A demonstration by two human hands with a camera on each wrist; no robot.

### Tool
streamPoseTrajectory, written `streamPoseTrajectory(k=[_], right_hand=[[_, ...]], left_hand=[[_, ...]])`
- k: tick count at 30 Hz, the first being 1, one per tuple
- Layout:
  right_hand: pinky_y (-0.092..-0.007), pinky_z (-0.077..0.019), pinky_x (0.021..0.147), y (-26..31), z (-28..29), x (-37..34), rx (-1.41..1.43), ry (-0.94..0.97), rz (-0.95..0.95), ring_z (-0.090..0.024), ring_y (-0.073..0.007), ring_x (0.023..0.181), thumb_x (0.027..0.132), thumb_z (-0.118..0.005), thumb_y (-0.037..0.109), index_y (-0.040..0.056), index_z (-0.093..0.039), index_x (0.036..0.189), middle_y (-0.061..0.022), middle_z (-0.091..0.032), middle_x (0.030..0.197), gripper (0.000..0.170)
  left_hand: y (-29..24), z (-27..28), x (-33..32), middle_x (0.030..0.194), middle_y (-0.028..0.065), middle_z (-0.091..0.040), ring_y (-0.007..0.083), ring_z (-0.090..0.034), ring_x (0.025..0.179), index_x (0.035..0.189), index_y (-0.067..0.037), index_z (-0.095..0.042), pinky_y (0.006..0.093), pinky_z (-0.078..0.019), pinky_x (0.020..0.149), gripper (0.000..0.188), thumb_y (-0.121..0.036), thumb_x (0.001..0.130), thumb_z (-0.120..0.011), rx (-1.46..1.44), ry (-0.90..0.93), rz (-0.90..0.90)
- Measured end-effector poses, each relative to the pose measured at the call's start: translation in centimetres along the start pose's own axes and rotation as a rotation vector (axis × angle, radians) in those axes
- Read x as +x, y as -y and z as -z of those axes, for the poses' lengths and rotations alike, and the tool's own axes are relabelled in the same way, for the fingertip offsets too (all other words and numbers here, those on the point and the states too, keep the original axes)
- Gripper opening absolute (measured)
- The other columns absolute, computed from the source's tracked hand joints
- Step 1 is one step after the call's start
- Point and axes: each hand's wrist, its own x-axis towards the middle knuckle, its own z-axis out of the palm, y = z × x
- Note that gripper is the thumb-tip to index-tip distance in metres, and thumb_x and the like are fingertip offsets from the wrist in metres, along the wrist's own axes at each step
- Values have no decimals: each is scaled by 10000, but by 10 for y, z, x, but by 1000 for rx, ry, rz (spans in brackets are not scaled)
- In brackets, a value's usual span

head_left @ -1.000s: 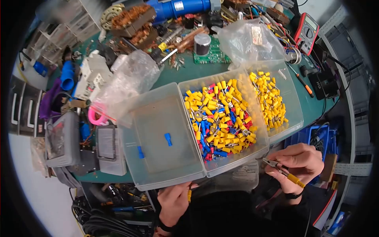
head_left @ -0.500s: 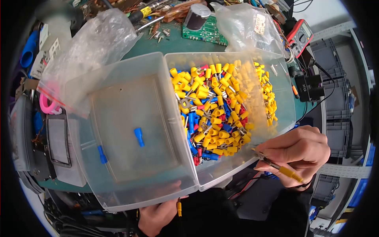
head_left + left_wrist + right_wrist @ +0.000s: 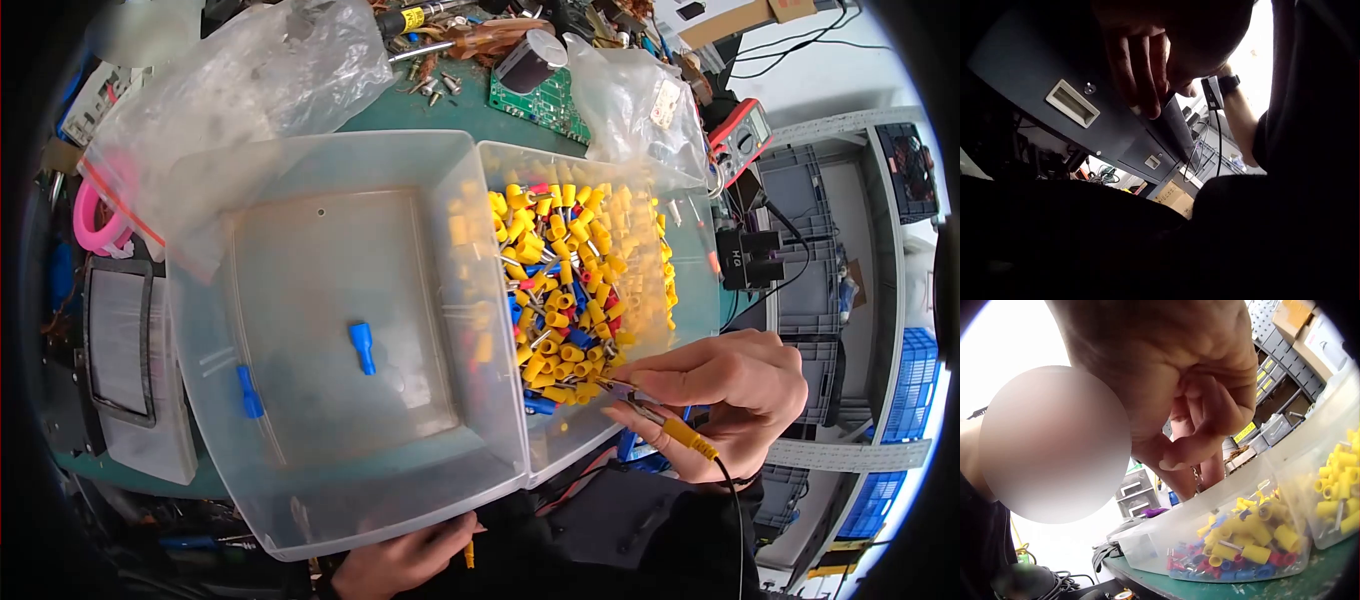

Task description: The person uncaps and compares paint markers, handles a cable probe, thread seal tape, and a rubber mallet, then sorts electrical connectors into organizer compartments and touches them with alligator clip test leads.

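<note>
In the head view my right hand (image 3: 735, 395) pinches a metal clip with a yellow sleeve (image 3: 688, 436), a black wire trailing down. The clip's tip is over the front right of a clear box (image 3: 575, 440) full of yellow, blue and red terminals (image 3: 560, 300). Two blue terminals (image 3: 361, 347) lie in the left clear box (image 3: 330, 520). Below that box's front edge, my left hand (image 3: 405, 560) has curled fingers with a small yellow sleeve (image 3: 469, 553) at their tips. The left wrist view shows its fingers (image 3: 1141, 69) dimly; the right wrist view shows my right hand (image 3: 1191, 394) above the terminals.
Plastic bags (image 3: 270, 90) lie behind and left of the boxes. A green circuit board (image 3: 545, 105) and a dark cylinder (image 3: 530, 62) stand behind. A red multimeter (image 3: 740, 140) and a black device (image 3: 748, 258) are at the right. Drawers (image 3: 1072, 103) show under the table.
My right hand has moved the clip left, over the edge of the terminal box. My left hand stays below the left box. The head view has shifted closer and turned.
</note>
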Motion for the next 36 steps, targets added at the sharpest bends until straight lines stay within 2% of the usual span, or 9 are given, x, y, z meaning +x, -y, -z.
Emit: streamPoseTrajectory(k=[1, 16, 19, 22, 23, 24, 28, 34, 36], right_hand=[[-254, -548, 533, 1, -2, 0, -5, 1, -3, -695, -204, 586, 632, -779, -65, -5, -681, 764, -152, -714, 757, 175], [-255, -533, 524, -8, 1, 4, -77, 18, -25, -696, -199, 609, 629, -788, -36, 18, -690, 779, -125, -715, 760, 187], [-218, -428, 426, -8, 9, 2, -25, 45, 176, -623, -132, 512, 627, -796, 5, 49, -700, 788, -81, -719, 748, 193], [-198, -397, 409, 2, 20, -21, 135, 149, 219, -586, -55, 509, 703, -791, 85, 84, -721, 846, -39, -723, 741, 159], [-150, -288, 394, 1, 23, -33, 215, 211, 172, -533, 8, 482, 692, -823, 119, 129, -710, 784, 1, -741, 822, 147], [-160, -302, 382, 9, 22, -26, 242, 358, 124, -534, -19, 470, 744, -784, 112, 112, -729, 791, -12, -741, 874, 72], [-287, -519, 578, 6, 11, -49, 265, 766, -104, -631, -148, 683, 812, -708, 104, 83, -656, 1032, -11, -662, 954, 227], [-255, -486, 483, 2, 27, -47, 222, 501, -22, -641, -132, 595, 787, -726, 90, 67, -711, 933, -53, -709, 896, 149], [-246, -456, 430, 4, 26, -38, 201, 206, 2, -619, -125, 520, 759, -737, 64, 41, -724, 854, -89, -714, 814, 99]], left_hand=[[0, 7, -2, 931, 177, -702, 282, -705, 771, 951, 31, -672, 352, -589, 681, 205, -10, 771, -760, -64, -4, -59], [6, 2, -13, 958, 124, -715, 296, -692, 872, 998, -54, -733, 411, -549, 829, 252, -57, 750, -784, -15, 15, 75], [7, 2, -13, 945, 114, -717, 287, -693, 862, 987, -61, -733, 408, -549, 829, 240, -81, 752, -779, 33, -7, 32], [3, 5, -10, 928, 103, -717, 274, -694, 847, 959, -66, -732, 404, -551, 819, 215, -102, 752, -778, 93, -11, -27], [1, 5, -9, 922, 99, -716, 269, -694, 839, 944, -69, -731, 402, -551, 815, 201, -110, 752, -778, 133, -13, -58], [-1, 6, -7, 922, 99, -716, 269, -694, 839, 944, -69, -731, 402, -551, 815, 201, -110, 752, -778, 137, -1, -60], [-2, 5, -6, 942, 99, -711, 265, -693, 833, 908, -74, -717, 399, -553, 796, 174, -131, 755, -776, 101, 47, -91], [13, 0, -14, 1071, 45, -663, 254, -671, 875, 1048, -158, -682, 386, -537, 773, 292, -157, 761, -740, 35, 194, -62], [16, 1, -16, 1148, 72, -640, 277, -672, 876, 1149, -171, -642, 386, -536, 732, 329, -131, 823, -646, 332, 397, 24]])
